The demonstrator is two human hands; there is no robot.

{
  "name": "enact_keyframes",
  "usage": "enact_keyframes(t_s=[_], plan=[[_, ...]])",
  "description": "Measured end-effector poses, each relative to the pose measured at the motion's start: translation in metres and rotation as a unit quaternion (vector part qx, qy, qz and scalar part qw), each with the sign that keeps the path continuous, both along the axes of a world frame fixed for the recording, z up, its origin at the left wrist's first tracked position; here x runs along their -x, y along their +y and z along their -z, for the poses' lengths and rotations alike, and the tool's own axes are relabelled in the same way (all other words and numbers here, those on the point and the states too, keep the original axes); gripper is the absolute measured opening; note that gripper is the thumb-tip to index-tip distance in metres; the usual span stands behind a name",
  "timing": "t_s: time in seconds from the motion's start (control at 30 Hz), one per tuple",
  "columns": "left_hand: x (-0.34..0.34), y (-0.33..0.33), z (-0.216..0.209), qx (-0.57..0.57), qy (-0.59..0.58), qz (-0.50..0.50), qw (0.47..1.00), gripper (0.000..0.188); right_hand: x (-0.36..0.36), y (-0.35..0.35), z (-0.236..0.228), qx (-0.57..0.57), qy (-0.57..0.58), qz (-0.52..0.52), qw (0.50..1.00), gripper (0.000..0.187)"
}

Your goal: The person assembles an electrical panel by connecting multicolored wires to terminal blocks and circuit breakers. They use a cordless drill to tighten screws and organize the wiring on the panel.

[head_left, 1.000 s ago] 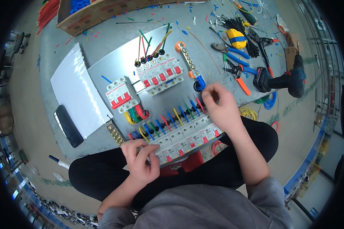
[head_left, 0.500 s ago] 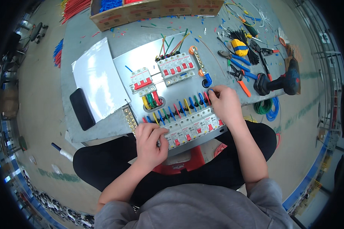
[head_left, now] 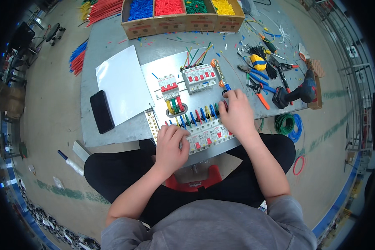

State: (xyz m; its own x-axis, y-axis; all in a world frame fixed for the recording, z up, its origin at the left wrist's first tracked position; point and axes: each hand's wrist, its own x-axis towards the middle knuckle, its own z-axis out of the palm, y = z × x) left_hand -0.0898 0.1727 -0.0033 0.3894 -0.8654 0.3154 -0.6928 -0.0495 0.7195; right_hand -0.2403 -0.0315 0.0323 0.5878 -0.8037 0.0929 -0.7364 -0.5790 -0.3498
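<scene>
A row of white circuit breakers with red switches lies along the near edge of a metal panel. Short red, blue, yellow and green wires stand up along its far side. My left hand is curled over the row's left end, fingers bent. At the right end my right hand has thumb and forefinger closed about a red wire, partly hidden by the fingers. Its forefinger is close to a blue wire below a brass terminal bar. Farther back are a three-switch breaker and another breaker row.
Behind the panel stands a cardboard box of coloured sleeves. White sheets and a black phone lie left. Pliers, wire strippers and a cordless drill lie right. Wire coils sit beyond the table edge.
The view has shifted, showing more of the sleeve box. My right forefinger has reached farther forward toward the blue wire by the terminal bar. My left hand stays at the row's left end.
</scene>
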Motion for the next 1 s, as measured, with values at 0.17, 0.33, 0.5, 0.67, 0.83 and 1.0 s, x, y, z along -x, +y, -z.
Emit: enact_keyframes(t_s=[0.17,0.33,0.5,0.67,0.83,1.0], plan=[[0.001,-0.001,-0.006,-0.007,-0.008,-0.002,1.000,0.011,-0.019,0.019,-0.002,-0.020,-0.060,-0.122,0.990,0.024],[0.000,0.000,-0.006,-0.009,-0.016,-0.001,1.000,0.012,-0.038,0.035,0.007,-0.036,0.013,-0.133,0.990,0.029],[-0.001,0.005,-0.004,-0.015,-0.016,-0.007,1.000,0.013,-0.048,0.038,0.007,-0.079,0.068,-0.122,0.987,0.029],[-0.008,0.006,-0.007,0.024,0.049,-0.034,0.998,0.011,-0.041,0.031,0.015,-0.083,-0.003,-0.125,0.989,0.023],[-0.047,0.012,-0.008,-0.055,0.082,-0.116,0.988,0.012,-0.043,0.033,0.013,-0.080,0.031,-0.131,0.988,0.022],[-0.077,0.013,-0.030,-0.264,0.073,-0.168,0.947,0.025,-0.042,0.033,0.014,-0.087,0.028,-0.123,0.988,0.021]])
